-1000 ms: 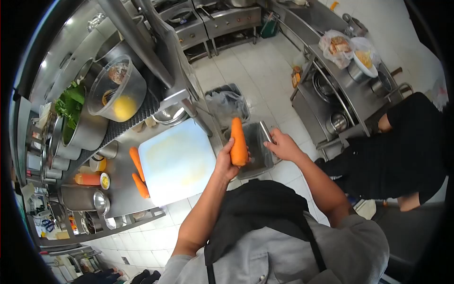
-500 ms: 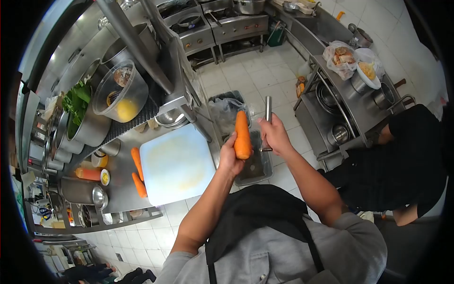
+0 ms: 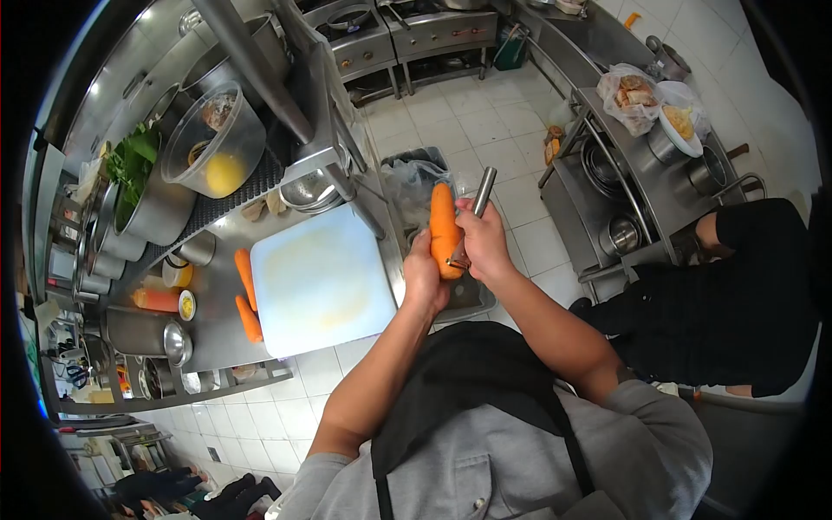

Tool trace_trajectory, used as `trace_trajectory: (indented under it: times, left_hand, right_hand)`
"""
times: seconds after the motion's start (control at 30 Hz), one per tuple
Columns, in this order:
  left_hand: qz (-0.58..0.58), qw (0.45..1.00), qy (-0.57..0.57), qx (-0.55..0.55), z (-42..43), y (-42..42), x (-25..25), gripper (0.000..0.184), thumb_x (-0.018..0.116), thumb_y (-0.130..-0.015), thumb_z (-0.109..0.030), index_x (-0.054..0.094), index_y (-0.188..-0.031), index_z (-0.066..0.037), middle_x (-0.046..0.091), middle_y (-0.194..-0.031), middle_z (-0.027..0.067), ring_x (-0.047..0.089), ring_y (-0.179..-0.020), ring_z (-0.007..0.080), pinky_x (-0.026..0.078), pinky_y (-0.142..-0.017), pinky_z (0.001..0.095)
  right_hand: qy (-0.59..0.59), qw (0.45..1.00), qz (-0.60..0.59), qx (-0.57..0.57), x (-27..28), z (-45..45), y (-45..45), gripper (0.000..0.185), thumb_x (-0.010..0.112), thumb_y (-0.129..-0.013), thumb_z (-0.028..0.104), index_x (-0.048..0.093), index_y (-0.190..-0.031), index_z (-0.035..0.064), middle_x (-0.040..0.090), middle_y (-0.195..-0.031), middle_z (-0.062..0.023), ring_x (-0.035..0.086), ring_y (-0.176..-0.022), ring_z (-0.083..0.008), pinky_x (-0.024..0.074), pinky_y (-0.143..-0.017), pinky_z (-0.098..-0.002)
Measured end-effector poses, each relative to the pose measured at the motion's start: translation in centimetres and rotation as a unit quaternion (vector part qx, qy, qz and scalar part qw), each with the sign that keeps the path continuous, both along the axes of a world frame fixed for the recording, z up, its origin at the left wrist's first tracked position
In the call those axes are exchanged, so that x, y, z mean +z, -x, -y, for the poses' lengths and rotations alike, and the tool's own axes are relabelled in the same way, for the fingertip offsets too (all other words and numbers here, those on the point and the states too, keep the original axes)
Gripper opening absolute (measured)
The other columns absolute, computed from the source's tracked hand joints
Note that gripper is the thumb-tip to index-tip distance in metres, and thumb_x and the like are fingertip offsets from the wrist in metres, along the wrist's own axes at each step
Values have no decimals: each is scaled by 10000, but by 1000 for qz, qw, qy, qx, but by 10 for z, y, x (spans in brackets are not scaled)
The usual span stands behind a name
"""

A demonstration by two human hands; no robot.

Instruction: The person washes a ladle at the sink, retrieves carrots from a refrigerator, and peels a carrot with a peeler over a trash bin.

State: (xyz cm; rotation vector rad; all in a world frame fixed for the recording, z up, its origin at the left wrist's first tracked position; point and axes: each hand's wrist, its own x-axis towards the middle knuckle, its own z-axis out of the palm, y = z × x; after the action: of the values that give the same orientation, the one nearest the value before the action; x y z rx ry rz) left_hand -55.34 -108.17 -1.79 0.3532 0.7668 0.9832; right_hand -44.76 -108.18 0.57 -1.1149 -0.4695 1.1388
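My left hand [image 3: 424, 273] is wrapped round the lower left side of a thick orange carrot [image 3: 443, 221], which stands nearly upright over a grey bin [image 3: 472, 299]. In my right hand [image 3: 484, 243] is a metal peeler [image 3: 485, 191], its handle pointing up and away. The peeler's head lies against the carrot near its lower end. To the left, a white cutting board [image 3: 321, 282] rests on the steel counter. Two more carrots [image 3: 245, 277] lie along the board's left edge.
A shelf above the counter holds a clear plastic tub [image 3: 217, 147] and a pot of leafy greens [image 3: 134, 173]. A person in black [image 3: 719, 303] stands close on my right, beside a steel table [image 3: 650, 191]. Stoves [image 3: 442, 43] line the far wall.
My right hand has brought the peeler left and down, from beside the carrot onto its lower end. My left hand keeps its hold on the carrot.
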Motion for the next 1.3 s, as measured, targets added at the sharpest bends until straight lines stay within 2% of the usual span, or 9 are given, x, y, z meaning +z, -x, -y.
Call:
trace_trajectory:
  times: [0.2,0.5,0.6,0.7,0.8,0.9,1.07,1.17,1.3]
  left_hand:
    - [-16,1000,-8,9,2,1,0,357,336,-1040,-315,510,-1180,-36,606,-1040,89,606,-910,194,492,-803,358]
    - [-37,999,-17,30,5,0,0,334,343,-1040,-305,516,-1171,-51,605,-1057,89,608,-949,193,494,-825,370]
    - [-46,998,-34,25,2,2,-12,322,337,-1037,-297,511,-1152,-51,596,-1060,93,602,-943,198,495,-820,378]
    - [-83,996,-26,0,0,8,-26,309,333,-1034,-291,507,-1122,-51,593,-1034,94,601,-909,199,496,-797,380]
    - [-71,997,-7,12,2,8,-25,296,337,-1029,-287,509,-1097,-56,595,-993,89,599,-861,193,497,-767,372]
    - [-72,997,-27,3,0,14,-31,288,349,-1022,-287,504,-1111,-60,597,-981,86,599,-832,196,495,-736,367]
    - [-89,995,-9,-39,11,21,-24,302,357,-1014,-302,492,-1138,-62,598,-978,92,601,-817,207,497,-702,359]
    - [-96,994,-7,-51,16,26,-18,318,361,-1015,-296,490,-1166,-48,599,-989,97,607,-838,210,507,-698,362]
    - [-95,994,-11,-54,20,43,-14,352,393,-1015,-312,499,-1192,-27,597,-1004,106,612,-871,212,518,-715,364]
  right_hand:
    - [0,1000,18,19,-4,3,4,239,512,-830,-9,508,-1069,-1,494,-919,-32,492,-793,-111,450,-723,-257]
    - [25,990,137,16,-24,1,10,220,495,-883,41,511,-1101,15,520,-928,-47,504,-799,-113,451,-719,-262]
    - [16,978,208,-11,-44,-7,13,233,557,-871,148,525,-1035,-15,594,-950,-136,610,-851,-274,480,-796,-394]
    - [22,950,309,-28,-36,-8,13,243,551,-887,193,509,-1001,-18,552,-1014,-184,590,-921,-364,458,-838,-439]
    - [53,953,298,4,-45,-18,11,273,550,-896,219,493,-993,-29,501,-1074,-222,554,-986,-399,441,-862,-452]
    - [45,935,352,-16,-68,-27,17,218,531,-929,196,504,-999,-8,505,-1000,-138,554,-874,-228,468,-774,-348]
    - [64,954,291,-35,-88,-62,5,192,529,-929,193,475,-932,8,497,-907,-121,530,-589,-195,450,-513,-347]
    - [103,969,225,-4,-75,-75,-3,300,545,-907,211,470,-995,-65,460,-1137,-252,558,-967,-344,473,-809,-419]
    - [109,982,152,-12,-70,-105,-16,253,549,-894,161,450,-980,-56,485,-1090,-235,601,-857,-311,506,-618,-386]
